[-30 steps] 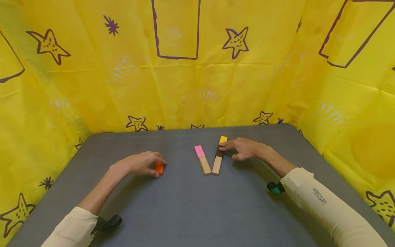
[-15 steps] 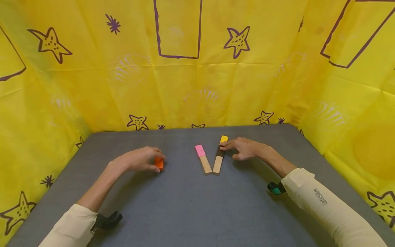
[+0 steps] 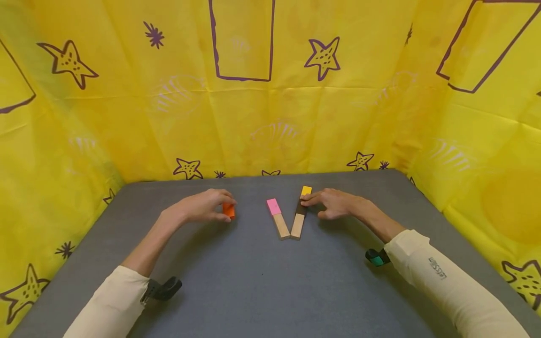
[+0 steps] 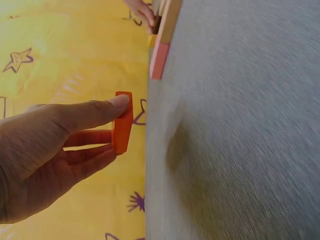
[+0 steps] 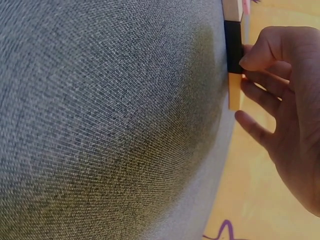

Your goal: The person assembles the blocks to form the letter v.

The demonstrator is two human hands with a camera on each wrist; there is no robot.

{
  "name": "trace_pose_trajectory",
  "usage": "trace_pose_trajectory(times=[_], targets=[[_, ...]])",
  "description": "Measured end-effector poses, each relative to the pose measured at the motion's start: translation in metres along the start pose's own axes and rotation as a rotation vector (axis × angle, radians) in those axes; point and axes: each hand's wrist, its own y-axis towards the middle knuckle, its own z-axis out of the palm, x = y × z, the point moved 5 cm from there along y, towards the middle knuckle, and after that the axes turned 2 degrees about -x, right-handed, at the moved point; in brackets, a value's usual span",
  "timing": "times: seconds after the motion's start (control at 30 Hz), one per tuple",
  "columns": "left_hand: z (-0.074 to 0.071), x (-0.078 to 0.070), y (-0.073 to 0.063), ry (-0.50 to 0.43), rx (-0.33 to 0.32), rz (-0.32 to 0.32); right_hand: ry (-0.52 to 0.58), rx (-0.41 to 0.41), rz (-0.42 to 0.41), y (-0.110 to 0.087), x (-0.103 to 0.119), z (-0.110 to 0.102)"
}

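Between thumb and fingers, my left hand (image 3: 204,206) pinches an orange block (image 3: 228,211). The left wrist view shows this orange block (image 4: 121,131) raised over the table, its shadow apart from it. My right hand (image 3: 336,203) rests its fingertips on a row of blocks laid end to end: yellow (image 3: 306,190), dark brown (image 3: 300,209) and plain wood (image 3: 297,226). In the right wrist view, the thumb is at the dark block (image 5: 233,47) and the fingers reach along the yellow block (image 5: 234,92). Left of this row, a pink block (image 3: 273,206) meets another plain wooden block (image 3: 281,227).
The two rows form a V, their near ends together on the grey table (image 3: 262,281). A yellow cloth (image 3: 253,122) with starfish drawings hangs behind the table and along both sides. Each wrist carries a dark strap (image 3: 165,288).
My left hand has lifted the orange block off the table and carried it away from me and to the right. My right hand and the V of blocks stay where they were.
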Motion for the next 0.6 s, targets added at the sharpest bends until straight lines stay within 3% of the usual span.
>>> trace_pose_trajectory(times=[0.37, 0.6], targets=[[-0.004, -0.010, 0.048, -0.028, -0.056, 0.036, -0.014, -0.031, -0.031, -0.001, 0.000, -0.001], [0.001, -0.010, 0.071, -0.052, -0.078, 0.014, -0.003, -0.017, -0.002, -0.001, -0.002, 0.000]])
